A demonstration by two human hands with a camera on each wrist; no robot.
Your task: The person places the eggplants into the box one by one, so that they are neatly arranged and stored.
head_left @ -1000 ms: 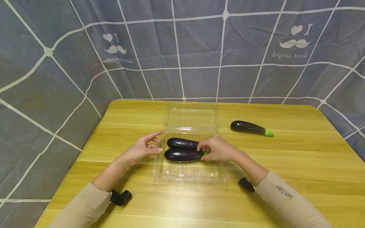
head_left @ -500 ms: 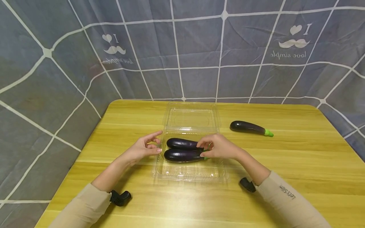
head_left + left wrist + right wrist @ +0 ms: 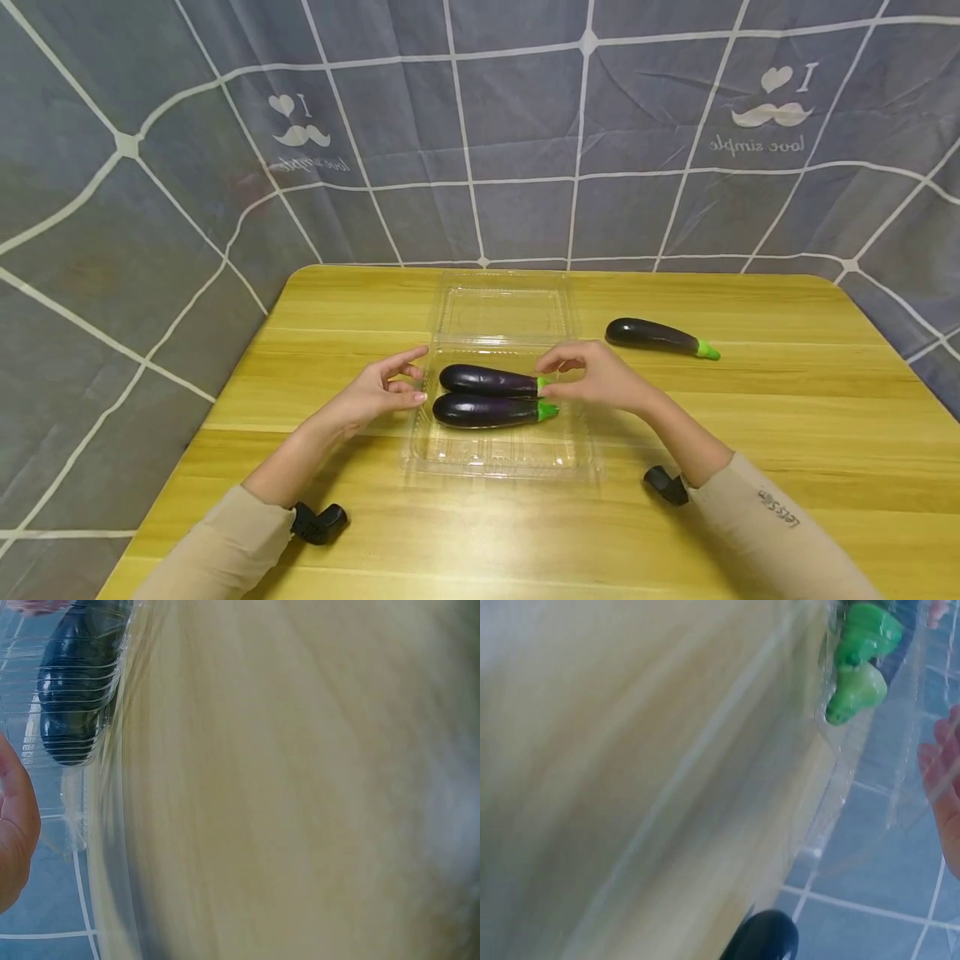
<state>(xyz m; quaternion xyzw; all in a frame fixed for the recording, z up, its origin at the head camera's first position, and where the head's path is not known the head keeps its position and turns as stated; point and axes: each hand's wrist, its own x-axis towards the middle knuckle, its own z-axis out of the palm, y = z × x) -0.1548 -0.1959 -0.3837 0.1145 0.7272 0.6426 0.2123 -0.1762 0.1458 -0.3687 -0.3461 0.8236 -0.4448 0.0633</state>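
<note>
Two dark purple eggplants lie side by side in a clear plastic clamshell box point(image 3: 502, 460), green stems to the right. The nearer eggplant point(image 3: 483, 411) is fully visible; the thumb overlaps the farther eggplant's point(image 3: 487, 381) stem in the head view. My right hand point(image 3: 596, 379) hovers above the box's right side, fingers loosely bent and holding nothing. In the right wrist view its fingers point(image 3: 946, 754) are apart from the green stems point(image 3: 859, 686). My left hand point(image 3: 378, 390) is at the box's left edge, fingers relaxed; whether it touches the wall I cannot tell.
A third eggplant point(image 3: 660, 337) lies on the wooden table point(image 3: 750, 433), to the right of the box. The box's clear lid point(image 3: 504, 308) is folded back, away from me. A grey curtain point(image 3: 525, 217) with white lines hangs behind the table.
My right hand has let go of the nearer eggplant's stem end and moved right and slightly away, uncovering both stems. The left hand and the eggplants stay nearly still.
</note>
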